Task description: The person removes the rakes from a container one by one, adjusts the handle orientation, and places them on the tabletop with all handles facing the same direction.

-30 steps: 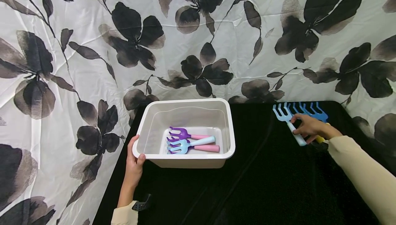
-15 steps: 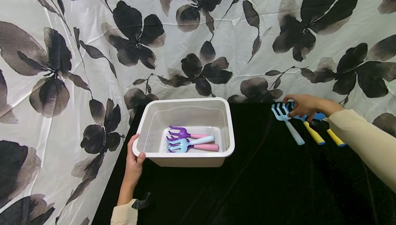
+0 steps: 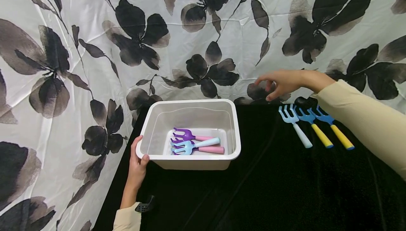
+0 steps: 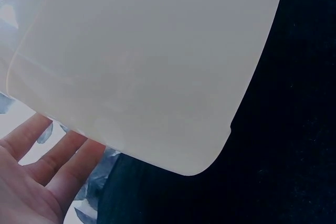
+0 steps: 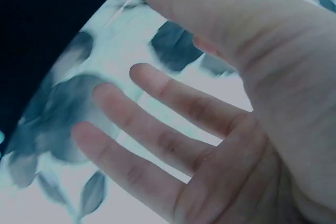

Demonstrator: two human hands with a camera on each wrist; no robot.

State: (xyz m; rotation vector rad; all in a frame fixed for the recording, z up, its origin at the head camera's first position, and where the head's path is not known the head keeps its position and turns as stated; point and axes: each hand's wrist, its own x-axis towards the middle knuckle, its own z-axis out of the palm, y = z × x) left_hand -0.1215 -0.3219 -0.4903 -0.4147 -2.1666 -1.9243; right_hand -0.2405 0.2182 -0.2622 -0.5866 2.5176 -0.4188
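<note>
My left hand (image 3: 137,162) holds the left front corner of a white plastic tub (image 3: 196,164), thumb over the rim and fingers along the side. In the left wrist view, fingers (image 4: 73,174) reach the edge of the tub wall (image 4: 157,77). Inside lie purple hand forks with pink handles (image 3: 211,150) and a light blue hand fork (image 3: 188,147). My right hand (image 3: 282,83), holding nothing, is raised above the table's back edge with fingers loosely bent; its palm (image 5: 231,182) shows in the right wrist view. Below it lie a light blue hand fork (image 3: 302,135) and two blue ones with yellow handles (image 3: 323,136).
A black cloth (image 3: 253,195) covers the table. Behind and to the left hangs a white curtain with dark flowers (image 3: 247,23). A dark band (image 3: 145,204) circles the left wrist, and the right sleeve (image 3: 358,118) passes over the right side of the table.
My right hand has left the light blue fork on the table, risen past the blue forks and moved left, uncovering all three. My left hand stays on the tub.
</note>
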